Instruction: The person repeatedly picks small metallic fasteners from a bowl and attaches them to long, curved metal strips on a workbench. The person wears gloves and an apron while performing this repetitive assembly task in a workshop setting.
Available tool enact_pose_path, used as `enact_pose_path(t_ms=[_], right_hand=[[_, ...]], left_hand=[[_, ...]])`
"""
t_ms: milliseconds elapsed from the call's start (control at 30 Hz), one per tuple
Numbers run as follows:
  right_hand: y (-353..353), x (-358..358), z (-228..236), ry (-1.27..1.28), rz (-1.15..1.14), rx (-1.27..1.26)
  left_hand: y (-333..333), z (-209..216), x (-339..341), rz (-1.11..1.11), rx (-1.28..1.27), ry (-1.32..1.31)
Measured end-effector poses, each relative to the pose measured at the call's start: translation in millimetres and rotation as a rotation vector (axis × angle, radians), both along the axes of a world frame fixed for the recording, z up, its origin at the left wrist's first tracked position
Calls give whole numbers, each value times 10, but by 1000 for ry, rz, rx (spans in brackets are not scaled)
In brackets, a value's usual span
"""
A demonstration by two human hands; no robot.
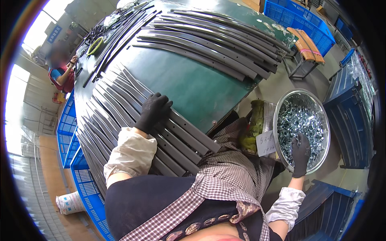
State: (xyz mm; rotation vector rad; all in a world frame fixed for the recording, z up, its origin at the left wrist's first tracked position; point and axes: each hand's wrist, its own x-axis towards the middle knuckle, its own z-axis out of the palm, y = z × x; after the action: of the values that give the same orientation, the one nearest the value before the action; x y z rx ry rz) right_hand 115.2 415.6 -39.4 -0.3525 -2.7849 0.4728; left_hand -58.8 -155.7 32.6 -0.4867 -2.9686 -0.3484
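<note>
My left hand [155, 109], in a black glove, lies over a row of dark grey strips [187, 138] on the near part of the table. Its fingers curl over the edge of the outermost strip. On the right, my right hand [300, 150], also black-gloved, reaches into a round metal bowl [326, 138]. Small shiny metal parts [299, 114] fill the bowl. The fingers of that hand are drawn together among the parts; what lies between them is too small to make out.
More grey strips [217, 40] lie across the green table [189, 86]. A handwritten paper [265, 143] sits beside the bowl. Blue crates [299, 22] stand at the back right, dark blue bins [348, 116] at the right. A co-worker [63, 74] is at the far left.
</note>
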Motion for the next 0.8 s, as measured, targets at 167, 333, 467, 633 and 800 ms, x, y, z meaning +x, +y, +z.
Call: enact_pose_path(t_ms=[167,333,467,633,800], right_hand=[[202,-114,-167,-360,-172,146],[526,-135,-618,-56,-55,134],[334,-87,-294,-116,-170,64],[502,124,-187,89,-129,-45],[484,70,-22,-80,-248,-248]], left_hand=[[160,186,-292,-128,-102,-29],[818,138,-954,-344,66,237],[1269,-199,-1550,-471,32,489],[1580,-308,-1461,-410,126,323],[1518,-351,-1467,-609,50,286]])
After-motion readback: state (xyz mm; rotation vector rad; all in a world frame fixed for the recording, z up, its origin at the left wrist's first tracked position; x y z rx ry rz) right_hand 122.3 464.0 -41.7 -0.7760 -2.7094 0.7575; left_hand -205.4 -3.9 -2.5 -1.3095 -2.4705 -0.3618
